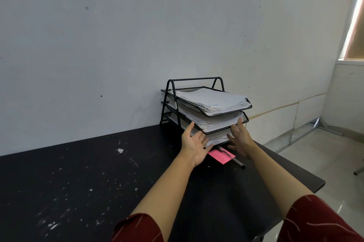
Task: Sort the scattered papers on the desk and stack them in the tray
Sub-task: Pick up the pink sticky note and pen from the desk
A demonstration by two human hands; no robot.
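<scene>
A black three-tier mesh tray (pixel 199 79) stands at the back of the black desk against the wall. Each tier holds a thick stack of white papers (pixel 214 99). My left hand (pixel 194 144) is open, palm facing right, at the front left of the bottom tier. My right hand (pixel 239 138) is open too, fingers spread, at the front right, with its fingertips near the middle tier's rim. Both hands flank the bottom stack (pixel 216 139), and neither holds anything.
A pink sticky note (pixel 221 156) and a pen (pixel 233 158) lie on the desk (pixel 98 182) just in front of the tray. A small white scrap (pixel 120 150) lies to the left. The desk's right edge drops to a tiled floor.
</scene>
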